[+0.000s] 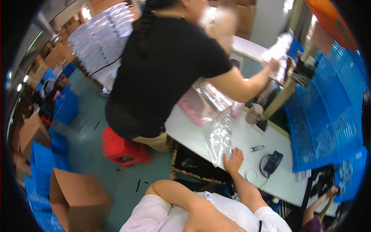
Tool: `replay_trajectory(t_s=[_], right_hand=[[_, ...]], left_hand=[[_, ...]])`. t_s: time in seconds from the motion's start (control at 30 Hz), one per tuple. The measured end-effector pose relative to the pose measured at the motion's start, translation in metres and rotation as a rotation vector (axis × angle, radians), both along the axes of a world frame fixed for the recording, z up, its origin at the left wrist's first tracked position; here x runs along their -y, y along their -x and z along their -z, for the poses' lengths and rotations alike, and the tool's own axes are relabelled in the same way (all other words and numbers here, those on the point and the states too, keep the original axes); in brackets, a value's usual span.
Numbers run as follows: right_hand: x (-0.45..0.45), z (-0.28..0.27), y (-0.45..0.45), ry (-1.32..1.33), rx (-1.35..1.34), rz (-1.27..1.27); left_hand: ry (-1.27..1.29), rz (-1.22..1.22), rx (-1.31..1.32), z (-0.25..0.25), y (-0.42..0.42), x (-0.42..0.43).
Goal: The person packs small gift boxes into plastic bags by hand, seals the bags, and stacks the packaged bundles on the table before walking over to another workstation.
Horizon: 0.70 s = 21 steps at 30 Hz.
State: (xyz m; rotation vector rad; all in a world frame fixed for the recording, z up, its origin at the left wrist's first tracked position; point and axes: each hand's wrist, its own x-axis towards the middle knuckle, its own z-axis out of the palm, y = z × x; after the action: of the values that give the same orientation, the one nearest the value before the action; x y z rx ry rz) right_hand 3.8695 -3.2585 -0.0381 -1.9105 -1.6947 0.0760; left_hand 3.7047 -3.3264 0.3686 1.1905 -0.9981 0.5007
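My right hand (234, 160) lies on the white table (193, 133) near its front edge, fingers stretched out and palm down. Its thumb side is beside a clear plastic bag (218, 139), perhaps touching it. My left forearm (193, 207) is bent across my body and runs off the bottom of the picture, so that hand is hidden. Right of my right hand are a small dark clip-like tool (257, 148) and a dark device (273, 161) with a cable. Farther back lie a pink-edged clear package (191, 110) and a beige cup-shaped object (254, 114).
A co-worker in a black shirt (162, 73) leans over the table, reaching toward shiny film (280, 48). A red stool (121, 149) and an open cardboard box (77, 197) stand left. Blue crates (324, 112) rise right. Under the table edge is a dark bin (197, 164).
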Motion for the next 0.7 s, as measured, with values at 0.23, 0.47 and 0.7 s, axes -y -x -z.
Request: replay_trajectory(t_s=[0.23,0.47,0.7], right_hand=[[0.000,0.002,0.000,-0.018,-0.023,0.014],[-0.001,0.006,-0.001,-0.022,-0.017,0.017],[-0.003,0.004,0.000,0.013,-0.007,0.033]], left_hand=[[-0.017,-0.074,-0.092,0.001,-0.001,-0.017],[0.051,-0.285,-0.343,0.070,0.016,-0.036],[0.531,-0.942,-1.333,0.288,0.079,-0.027]])
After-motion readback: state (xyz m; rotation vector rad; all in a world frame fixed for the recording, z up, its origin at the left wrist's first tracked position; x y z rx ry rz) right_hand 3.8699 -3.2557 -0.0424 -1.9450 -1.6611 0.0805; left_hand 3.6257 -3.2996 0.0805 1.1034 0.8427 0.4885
